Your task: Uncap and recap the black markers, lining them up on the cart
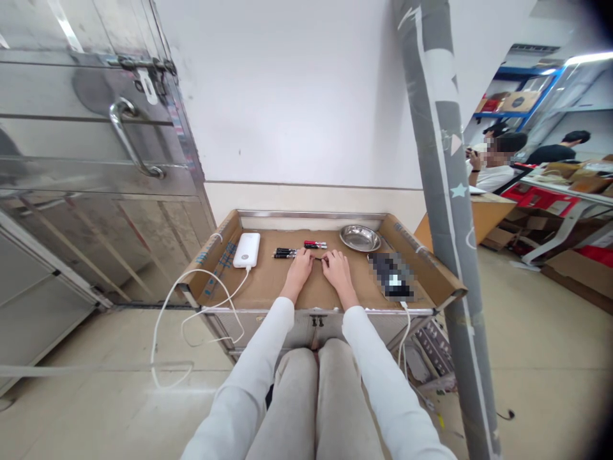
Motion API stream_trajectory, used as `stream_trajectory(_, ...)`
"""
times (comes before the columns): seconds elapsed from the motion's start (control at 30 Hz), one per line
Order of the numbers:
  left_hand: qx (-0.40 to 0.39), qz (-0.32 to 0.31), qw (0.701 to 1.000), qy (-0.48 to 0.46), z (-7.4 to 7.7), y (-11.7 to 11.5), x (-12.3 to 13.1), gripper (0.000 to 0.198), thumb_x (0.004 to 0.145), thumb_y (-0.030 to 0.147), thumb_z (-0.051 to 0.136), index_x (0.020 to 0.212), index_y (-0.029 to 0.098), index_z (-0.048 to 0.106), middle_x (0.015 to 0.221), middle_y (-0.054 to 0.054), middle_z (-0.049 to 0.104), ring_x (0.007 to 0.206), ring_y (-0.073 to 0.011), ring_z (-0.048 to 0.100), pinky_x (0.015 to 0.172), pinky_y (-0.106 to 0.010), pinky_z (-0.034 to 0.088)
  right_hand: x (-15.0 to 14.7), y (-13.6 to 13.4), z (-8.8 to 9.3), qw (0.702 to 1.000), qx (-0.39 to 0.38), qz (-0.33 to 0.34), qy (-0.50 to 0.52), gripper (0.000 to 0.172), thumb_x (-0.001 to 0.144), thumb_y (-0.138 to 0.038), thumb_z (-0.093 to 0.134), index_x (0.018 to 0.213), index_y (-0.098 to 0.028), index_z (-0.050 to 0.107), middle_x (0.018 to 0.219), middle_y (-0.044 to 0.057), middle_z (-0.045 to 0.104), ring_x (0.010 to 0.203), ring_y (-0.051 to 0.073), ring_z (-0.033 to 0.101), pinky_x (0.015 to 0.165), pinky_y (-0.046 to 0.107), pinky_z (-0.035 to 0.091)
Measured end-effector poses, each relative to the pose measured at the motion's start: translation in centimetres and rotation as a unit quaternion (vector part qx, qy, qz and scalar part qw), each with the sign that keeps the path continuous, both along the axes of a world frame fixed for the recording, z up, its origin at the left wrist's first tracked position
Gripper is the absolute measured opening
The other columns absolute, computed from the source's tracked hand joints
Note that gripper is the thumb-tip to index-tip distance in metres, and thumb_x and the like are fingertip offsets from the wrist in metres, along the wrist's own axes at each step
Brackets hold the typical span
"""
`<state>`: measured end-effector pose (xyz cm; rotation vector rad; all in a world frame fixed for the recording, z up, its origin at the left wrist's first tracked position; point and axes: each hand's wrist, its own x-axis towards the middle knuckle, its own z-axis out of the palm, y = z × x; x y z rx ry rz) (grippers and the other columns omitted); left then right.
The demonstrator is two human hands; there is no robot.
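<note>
My left hand (pixel 301 265) and my right hand (pixel 336 266) rest side by side on the cardboard-lined table top (pixel 272 284). Between them they pinch a thin dark pen (pixel 317 258) that lies crosswise, each hand closed on one end. Just left of my left hand lie a few black pens (pixel 285 253). Two red-and-black pens (pixel 315 245) lie a little farther back. Both arms wear white sleeves.
A white power bank (pixel 247 249) with a white cable (pixel 191 306) sits at the left. A metal bowl (pixel 360 237) stands at the back right, a dark blurred device (pixel 393 276) at the right. A steel door (pixel 96 160) stands left, a grey pole (pixel 445 211) right. People sit far right.
</note>
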<state>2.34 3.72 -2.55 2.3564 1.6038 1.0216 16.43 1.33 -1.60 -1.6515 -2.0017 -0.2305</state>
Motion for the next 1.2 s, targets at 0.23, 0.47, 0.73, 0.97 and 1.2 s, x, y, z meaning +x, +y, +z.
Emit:
stream_trajectory(0.23, 0.001, -0.036, 0.999, -0.023, -0.5, 0.6, -0.2, 0.012, 0.089, 0.015, 0.045, 0.090, 0.016, 0.057, 0.100, -0.008, 0.057, 0.096, -0.0188, 0.056, 0.091, -0.037, 0.048, 0.2, 0.4, -0.3, 0.999, -0.010, 0.039, 0.011, 0.020, 0.092, -0.020, 0.042, 0.096, -0.018, 0.061, 0.097, 0.009, 0.061, 0.093, 0.022, 0.051, 0.082, 0.032, 0.034)
stream_trajectory(0.47, -0.007, -0.071, 0.996, -0.052, -0.7, 0.6, -0.2, 0.015, 0.089, 0.013, 0.043, 0.100, 0.017, 0.053, 0.104, -0.009, 0.059, 0.101, -0.0181, 0.056, 0.092, -0.037, 0.048, 0.4, 0.8, -0.7, 0.997, -0.007, 0.072, 0.009, 0.020, 0.093, -0.022, 0.043, 0.094, -0.019, 0.063, 0.095, 0.008, 0.061, 0.089, 0.022, 0.051, 0.081, 0.032, 0.037)
stream_trajectory(0.73, 0.041, -0.020, 0.999, 0.026, 0.0, 0.1, 0.1, 0.046, 0.087, 0.008, 0.031, 0.131, 0.010, 0.043, 0.139, -0.018, 0.045, 0.130, -0.0220, 0.042, 0.108, -0.042, 0.037, 0.2, 0.1, 0.1, 0.993, 0.066, 0.073, 0.067, 0.025, 0.094, -0.025, 0.038, 0.095, -0.019, 0.063, 0.095, 0.010, 0.057, 0.089, 0.022, 0.052, 0.085, 0.034, 0.042)
stream_trajectory(0.97, -0.001, -0.017, 0.995, 0.094, 0.0, 0.5, 0.4, 0.053, 0.084, 0.006, 0.031, 0.136, 0.010, 0.041, 0.144, -0.016, 0.042, 0.136, -0.0224, 0.036, 0.112, -0.043, 0.030, 0.1, -0.6, 0.6, 0.988, 0.084, 0.045, 0.119, 0.030, 0.096, -0.026, 0.033, 0.105, -0.018, 0.061, 0.101, 0.011, 0.057, 0.095, 0.021, 0.053, 0.086, 0.033, 0.043)
stream_trajectory(1.2, 0.034, -0.047, 0.993, 0.102, 0.7, -1.2, 0.1, 0.026, 0.091, 0.027, 0.043, 0.110, 0.017, 0.058, 0.109, -0.010, 0.059, 0.107, -0.0224, 0.055, 0.098, -0.042, 0.040, 0.1, -1.0, 0.7, 0.987, 0.070, 0.053, 0.136, 0.030, 0.097, -0.026, 0.033, 0.103, -0.018, 0.061, 0.101, 0.010, 0.057, 0.094, 0.019, 0.055, 0.086, 0.030, 0.043)
